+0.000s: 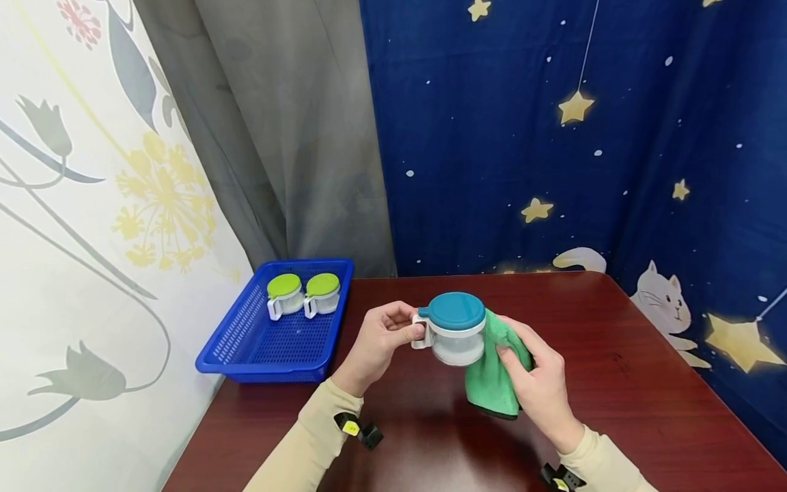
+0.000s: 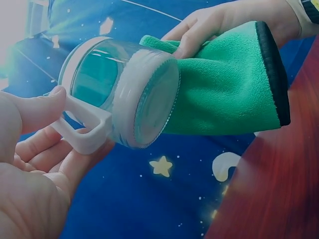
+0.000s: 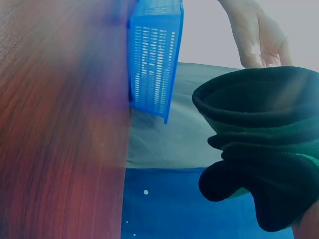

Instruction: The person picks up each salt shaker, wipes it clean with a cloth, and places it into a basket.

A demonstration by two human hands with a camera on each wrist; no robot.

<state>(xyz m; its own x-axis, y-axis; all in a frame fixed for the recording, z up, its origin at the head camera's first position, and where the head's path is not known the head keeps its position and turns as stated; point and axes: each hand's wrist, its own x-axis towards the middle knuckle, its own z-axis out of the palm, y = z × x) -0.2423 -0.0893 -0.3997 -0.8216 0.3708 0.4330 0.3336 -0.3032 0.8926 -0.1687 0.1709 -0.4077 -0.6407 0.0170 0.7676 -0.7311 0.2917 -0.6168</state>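
Note:
A clear glass seasoning jar (image 1: 458, 346) with a blue lid (image 1: 456, 311) and a white handle is held up above the table. My left hand (image 1: 384, 342) pinches its handle (image 2: 84, 127) between thumb and fingers. On the jar's other side, my right hand (image 1: 541, 379) grips a folded green cloth (image 1: 492, 383) with a black edge. The cloth touches the jar's side in the left wrist view. In the right wrist view, the cloth (image 3: 264, 149) hides the jar and most of the right hand.
A blue plastic basket (image 1: 277, 372) stands at the table's left side. Inside it are two similar jars with green lids, one (image 1: 285, 294) beside the other (image 1: 322, 294). The dark red wooden table (image 1: 615, 355) backs onto a grey curtain (image 1: 307, 137) and a blue starry curtain (image 1: 479, 137).

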